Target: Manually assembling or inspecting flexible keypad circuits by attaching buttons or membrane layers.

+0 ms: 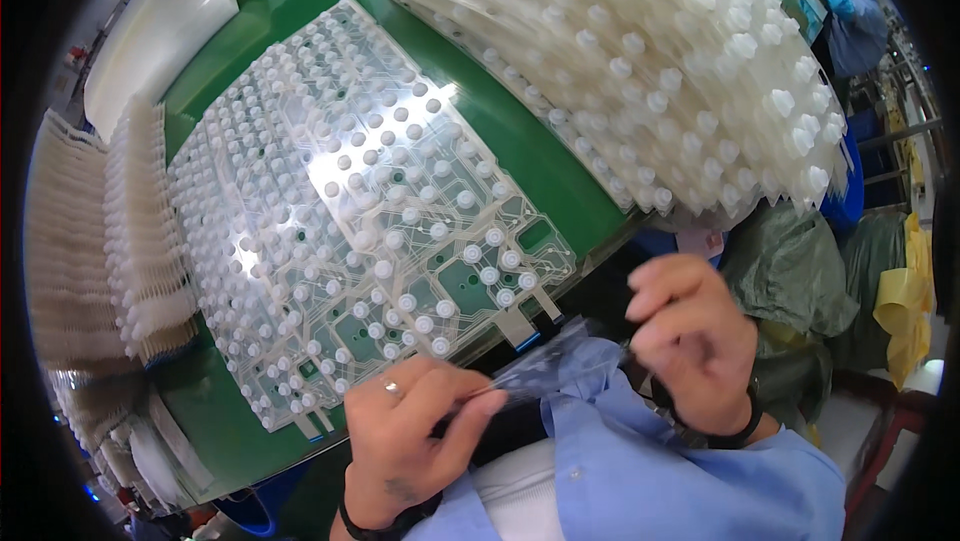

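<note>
1. Left hand (410,423): lower centre of the frame, back upward, fingers directed right; thumb (474,423) and index finger pressed together in a pinch.
2. Left wrist (374,503): near the lower edge, below the hand.
3. Right hand (697,349): right of lower centre, raised, motion-blurred; fingers curled, directed left. Grip indeterminate.
4. Right wrist (738,415): bent, below the hand.

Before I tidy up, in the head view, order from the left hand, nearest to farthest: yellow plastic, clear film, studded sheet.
1. Clear film: in the left hand.
2. Studded sheet: ahead, on the table.
3. Yellow plastic: far right.
</note>
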### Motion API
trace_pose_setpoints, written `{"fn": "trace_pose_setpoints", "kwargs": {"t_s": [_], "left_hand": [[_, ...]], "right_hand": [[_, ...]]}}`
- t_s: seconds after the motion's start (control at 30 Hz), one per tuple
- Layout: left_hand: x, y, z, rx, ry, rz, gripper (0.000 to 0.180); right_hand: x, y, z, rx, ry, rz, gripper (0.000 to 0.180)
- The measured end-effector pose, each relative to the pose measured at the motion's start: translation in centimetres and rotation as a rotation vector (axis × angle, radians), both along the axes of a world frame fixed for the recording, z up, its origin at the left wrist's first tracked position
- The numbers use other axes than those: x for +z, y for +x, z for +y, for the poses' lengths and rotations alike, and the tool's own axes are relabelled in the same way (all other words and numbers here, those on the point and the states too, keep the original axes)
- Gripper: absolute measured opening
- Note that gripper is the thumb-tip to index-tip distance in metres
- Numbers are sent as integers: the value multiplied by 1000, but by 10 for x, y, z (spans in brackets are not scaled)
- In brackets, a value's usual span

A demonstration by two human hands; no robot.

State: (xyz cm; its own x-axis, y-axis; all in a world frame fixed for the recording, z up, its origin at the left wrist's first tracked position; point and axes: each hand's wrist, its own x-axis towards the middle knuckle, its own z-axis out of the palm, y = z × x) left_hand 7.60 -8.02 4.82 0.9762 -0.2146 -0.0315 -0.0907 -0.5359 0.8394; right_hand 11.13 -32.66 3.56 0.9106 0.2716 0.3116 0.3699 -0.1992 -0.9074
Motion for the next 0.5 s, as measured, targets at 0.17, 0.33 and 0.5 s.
{"fn": "trace_pose_setpoints", "kwargs": {"t_s": [0.17,0.33,0.5], "left_hand": [[-21,29,-28,-215,214,-358,17],[-32,22,-15,-259,244,-276,18],[-37,16,-12,-298,292,-317,18]], "right_hand": [[-16,22,0,-40,73,368,8],[-16,36,9,-32,62,443,7],[-23,48,15,34,-63,411,5]]}}
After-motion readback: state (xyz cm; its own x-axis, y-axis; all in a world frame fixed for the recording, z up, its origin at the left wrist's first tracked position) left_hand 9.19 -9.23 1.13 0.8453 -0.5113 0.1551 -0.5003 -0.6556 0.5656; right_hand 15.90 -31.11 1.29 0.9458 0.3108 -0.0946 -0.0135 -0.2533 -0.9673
